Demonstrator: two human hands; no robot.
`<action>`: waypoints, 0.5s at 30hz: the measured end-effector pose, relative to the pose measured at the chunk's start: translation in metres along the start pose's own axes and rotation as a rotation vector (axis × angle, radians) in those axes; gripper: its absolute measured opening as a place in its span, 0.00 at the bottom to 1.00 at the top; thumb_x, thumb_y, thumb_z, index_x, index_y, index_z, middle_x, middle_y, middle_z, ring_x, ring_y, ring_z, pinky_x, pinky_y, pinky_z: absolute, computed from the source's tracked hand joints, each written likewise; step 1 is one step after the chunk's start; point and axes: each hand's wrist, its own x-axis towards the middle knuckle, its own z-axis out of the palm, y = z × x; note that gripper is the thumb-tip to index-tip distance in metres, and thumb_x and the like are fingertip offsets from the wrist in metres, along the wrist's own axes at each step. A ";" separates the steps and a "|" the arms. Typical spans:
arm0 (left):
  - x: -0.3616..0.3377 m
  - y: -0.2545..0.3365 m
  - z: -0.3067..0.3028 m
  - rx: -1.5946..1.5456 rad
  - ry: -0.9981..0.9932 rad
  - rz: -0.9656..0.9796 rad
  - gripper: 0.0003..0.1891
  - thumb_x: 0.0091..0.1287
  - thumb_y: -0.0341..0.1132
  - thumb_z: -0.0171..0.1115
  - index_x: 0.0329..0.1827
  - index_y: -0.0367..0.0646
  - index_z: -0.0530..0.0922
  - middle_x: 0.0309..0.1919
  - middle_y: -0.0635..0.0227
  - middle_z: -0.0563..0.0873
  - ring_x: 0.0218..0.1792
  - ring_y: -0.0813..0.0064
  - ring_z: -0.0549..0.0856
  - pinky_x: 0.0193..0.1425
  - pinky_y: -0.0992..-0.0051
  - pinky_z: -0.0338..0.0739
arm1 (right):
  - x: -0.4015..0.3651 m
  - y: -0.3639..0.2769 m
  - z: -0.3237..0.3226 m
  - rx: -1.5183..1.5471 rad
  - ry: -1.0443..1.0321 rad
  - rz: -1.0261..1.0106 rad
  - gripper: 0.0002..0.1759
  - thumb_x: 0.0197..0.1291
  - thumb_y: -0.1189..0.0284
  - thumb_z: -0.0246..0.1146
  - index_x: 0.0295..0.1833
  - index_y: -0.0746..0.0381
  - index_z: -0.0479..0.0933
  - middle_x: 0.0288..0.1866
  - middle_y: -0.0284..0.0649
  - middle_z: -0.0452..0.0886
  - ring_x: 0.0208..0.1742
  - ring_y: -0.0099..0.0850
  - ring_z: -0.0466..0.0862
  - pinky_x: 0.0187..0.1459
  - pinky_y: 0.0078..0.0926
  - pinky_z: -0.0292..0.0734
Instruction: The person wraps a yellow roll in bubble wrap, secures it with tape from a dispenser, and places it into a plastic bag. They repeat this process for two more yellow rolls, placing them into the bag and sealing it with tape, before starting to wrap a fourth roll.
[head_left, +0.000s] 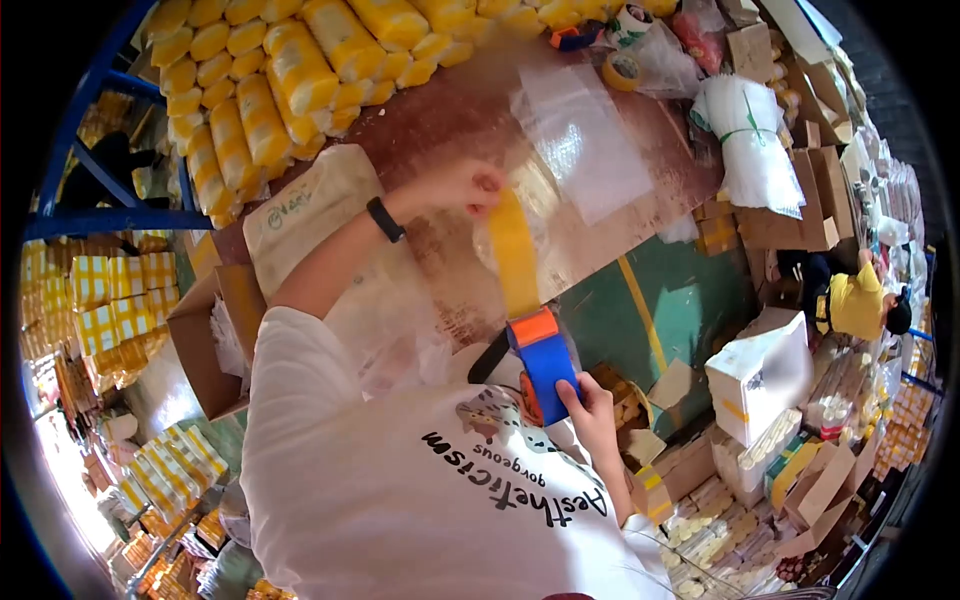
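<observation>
My right hand (593,405) is wrapped round a blue and orange tape dispenser (548,370), held close to my shirt. From it a stretch of yellow packing tape (514,255) runs up and away over the table (455,265). The far end of that tape is at my left hand (478,188), whose fingers are pinched on it; a black band sits on that wrist. Beneath the tape lies something clear and shiny, perhaps plastic wrap, which I cannot make out well. Right of it are flat translucent plastic bags (585,140).
Yellow-and-white wrapped packs (300,90) are stacked at the table's back left. A beige sack (310,215) lies left of my arm. Tape rolls (620,70) and a tied white bundle (745,135) are back right. A foam box (757,380) and a person in yellow (856,303) are at right.
</observation>
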 end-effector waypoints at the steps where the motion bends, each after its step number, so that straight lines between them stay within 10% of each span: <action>1: 0.000 -0.009 0.002 0.036 0.041 0.004 0.11 0.63 0.24 0.59 0.48 0.37 0.75 0.37 0.68 0.81 0.32 0.80 0.83 0.36 0.81 0.79 | 0.006 0.007 0.001 0.013 -0.012 -0.001 0.16 0.62 0.63 0.63 0.37 0.68 0.77 0.19 0.36 0.75 0.23 0.17 0.71 0.26 0.21 0.68; 6: -0.012 -0.034 0.025 0.541 0.499 0.346 0.13 0.60 0.19 0.54 0.48 0.40 0.76 0.41 0.65 0.81 0.34 0.72 0.83 0.38 0.77 0.78 | 0.040 0.021 0.013 -0.208 0.038 -0.186 0.17 0.60 0.64 0.65 0.39 0.68 0.75 0.26 0.54 0.78 0.27 0.49 0.79 0.30 0.35 0.73; 7: -0.019 -0.018 0.032 0.552 0.680 0.242 0.14 0.60 0.20 0.54 0.48 0.39 0.77 0.43 0.63 0.80 0.40 0.65 0.82 0.41 0.75 0.77 | 0.045 0.019 0.014 -0.214 0.025 -0.185 0.17 0.60 0.64 0.64 0.39 0.69 0.74 0.26 0.54 0.78 0.28 0.49 0.79 0.31 0.35 0.73; 10: -0.042 0.027 0.043 0.839 0.949 0.745 0.16 0.61 0.25 0.58 0.53 0.43 0.76 0.48 0.62 0.80 0.48 0.60 0.80 0.48 0.71 0.77 | 0.056 0.012 0.016 -0.225 -0.020 -0.153 0.17 0.60 0.63 0.64 0.39 0.69 0.74 0.28 0.55 0.79 0.31 0.50 0.80 0.33 0.37 0.73; 15: -0.040 0.019 0.111 1.175 0.625 0.721 0.32 0.62 0.46 0.60 0.68 0.47 0.65 0.62 0.56 0.72 0.63 0.55 0.70 0.63 0.58 0.69 | 0.059 0.020 0.021 -0.211 -0.037 -0.124 0.18 0.61 0.63 0.63 0.39 0.69 0.73 0.29 0.55 0.80 0.32 0.50 0.81 0.34 0.37 0.74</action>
